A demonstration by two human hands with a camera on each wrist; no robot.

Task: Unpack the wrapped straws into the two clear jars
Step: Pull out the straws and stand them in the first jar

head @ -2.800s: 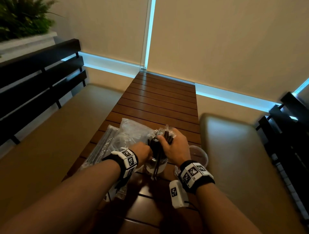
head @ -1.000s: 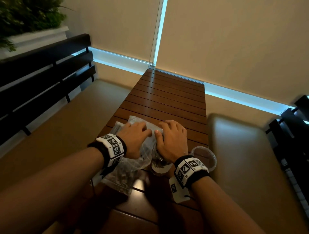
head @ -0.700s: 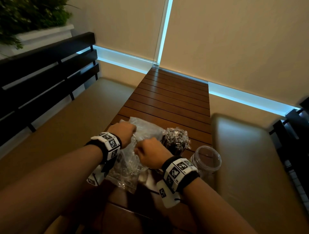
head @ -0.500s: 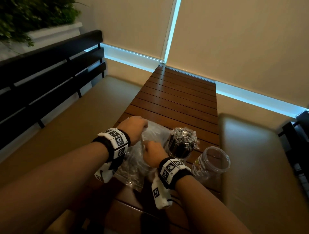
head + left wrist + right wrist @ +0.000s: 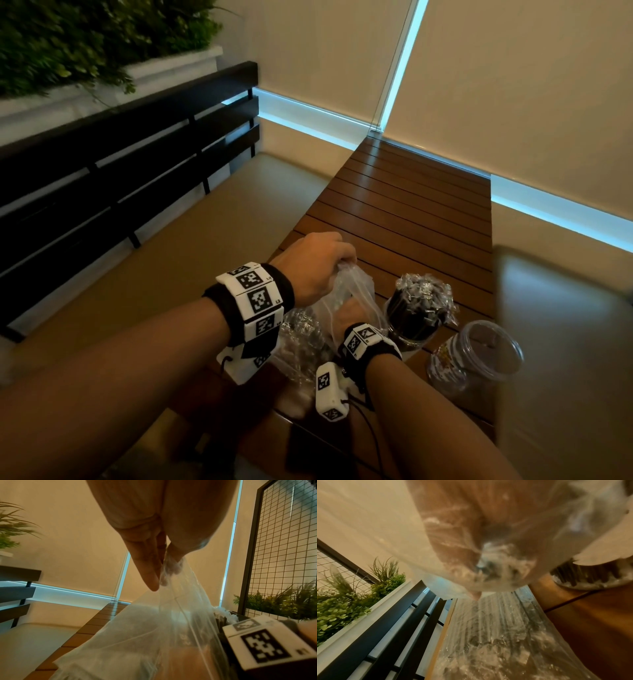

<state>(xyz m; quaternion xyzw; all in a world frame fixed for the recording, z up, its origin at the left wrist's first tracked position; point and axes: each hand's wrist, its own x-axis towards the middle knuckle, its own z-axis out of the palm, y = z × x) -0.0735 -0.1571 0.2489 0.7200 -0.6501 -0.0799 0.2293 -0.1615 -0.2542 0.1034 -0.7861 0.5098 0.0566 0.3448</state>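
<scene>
A clear plastic bag (image 5: 346, 294) stands raised off the wooden table (image 5: 411, 205). My left hand (image 5: 342, 262) pinches its top edge between thumb and fingers (image 5: 147, 566). My right hand (image 5: 351, 308) is down inside the bag (image 5: 154, 635), and in the right wrist view it (image 5: 479, 547) shows only as a blur through the film. Under it a second bag of wrapped straws (image 5: 301, 342) lies flat (image 5: 496, 635). To the right, one clear jar (image 5: 421, 315) is packed with wrapped black straws. The other clear jar (image 5: 479, 356) stands empty beside it.
Tan bench cushions flank the narrow table, one on the left (image 5: 205, 257) and one on the right (image 5: 565, 325). A black slatted backrest (image 5: 120, 171) and a planter (image 5: 102, 51) lie to the left. The table's far half is bare wood up to the wall.
The hands left the full jar and took up the bag. My left hand has lifted the bag's top higher and my right hand has gone further into it.
</scene>
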